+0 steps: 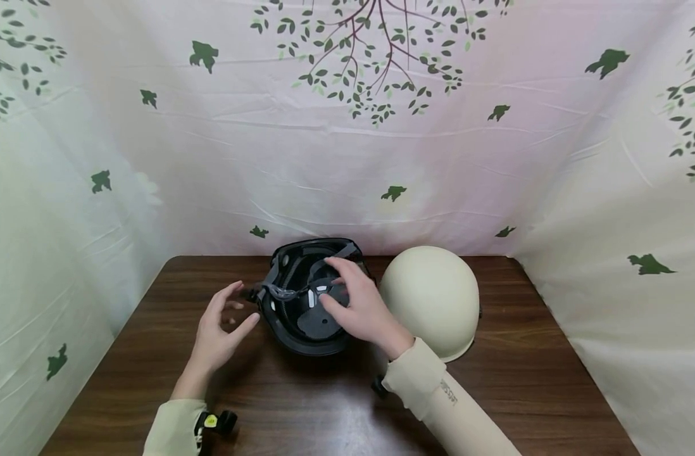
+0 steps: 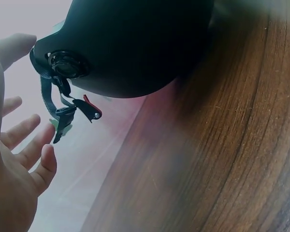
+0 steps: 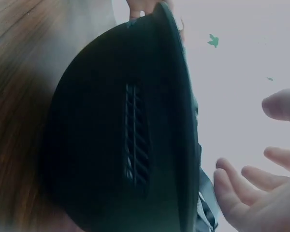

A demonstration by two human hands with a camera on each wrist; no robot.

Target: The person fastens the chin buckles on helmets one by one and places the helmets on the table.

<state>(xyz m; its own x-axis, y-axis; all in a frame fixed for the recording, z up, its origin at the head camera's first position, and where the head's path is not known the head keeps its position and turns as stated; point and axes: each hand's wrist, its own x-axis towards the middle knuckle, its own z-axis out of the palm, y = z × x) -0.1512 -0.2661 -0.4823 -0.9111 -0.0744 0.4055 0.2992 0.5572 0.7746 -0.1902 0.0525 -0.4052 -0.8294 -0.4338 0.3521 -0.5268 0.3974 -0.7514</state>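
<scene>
A black helmet (image 1: 323, 348) lies upside down on the table, its padded inside facing up. My left hand (image 1: 215, 334) is beside its left rim, fingers spread and loosely bent with nothing in them. In the left wrist view a strap with a buckle (image 2: 64, 114) hangs near those fingertips, below a round black fitting (image 2: 67, 64) on the shell. Over the helmet's opening hovers my right hand (image 1: 360, 305), thumb and fingers apart and holding nothing. The right wrist view shows a slatted vent (image 3: 136, 135) in the dark shell, with the right fingers beyond the rim.
A cream helmet (image 1: 432, 297) sits dome up just right of the black one, beside my right forearm. The dark wood table (image 1: 285, 408) ends at a patterned cloth (image 1: 325, 164) behind, with more cloth on both sides.
</scene>
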